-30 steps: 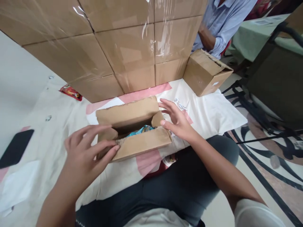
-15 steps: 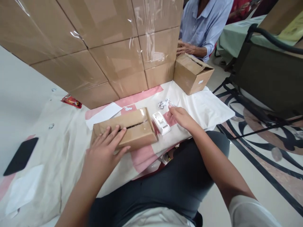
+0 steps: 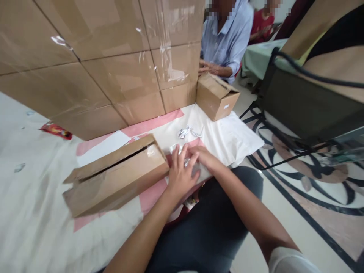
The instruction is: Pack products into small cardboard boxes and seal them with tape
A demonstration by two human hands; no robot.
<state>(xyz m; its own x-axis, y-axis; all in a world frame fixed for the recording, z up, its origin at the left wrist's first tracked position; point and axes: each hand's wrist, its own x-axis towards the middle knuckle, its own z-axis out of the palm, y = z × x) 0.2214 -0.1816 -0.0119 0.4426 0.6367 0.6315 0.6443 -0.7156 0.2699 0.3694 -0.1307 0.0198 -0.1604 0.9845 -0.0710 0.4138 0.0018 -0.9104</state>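
Observation:
My left hand [image 3: 182, 172] reaches over a small white plastic device [image 3: 174, 148], its fingers apart and slightly bent. The device is mostly covered by the hands, so I cannot tell whether it is gripped. Close on the right is my right hand [image 3: 201, 156], with its fingertips hidden behind my left fingers. A long brown carton [image 3: 122, 176] lies just left of the hands, a dark slit along its top. Several small crumpled silvery-white pieces [image 3: 185, 131] lie beyond the hands on the pink and white cloth [image 3: 153, 195].
Taped brown cartons [image 3: 119, 79] form a wall behind. A smaller carton [image 3: 217, 96] stands at the back right, near a person in a blue shirt [image 3: 227, 41]. White paper [image 3: 104, 148] and a red packet [image 3: 57, 131] lie left. A dark chair [image 3: 307, 102] stands right.
My left hand has left the top of the long carton and moved right, over the white device. My right hand has come in beside it. The view has shifted.

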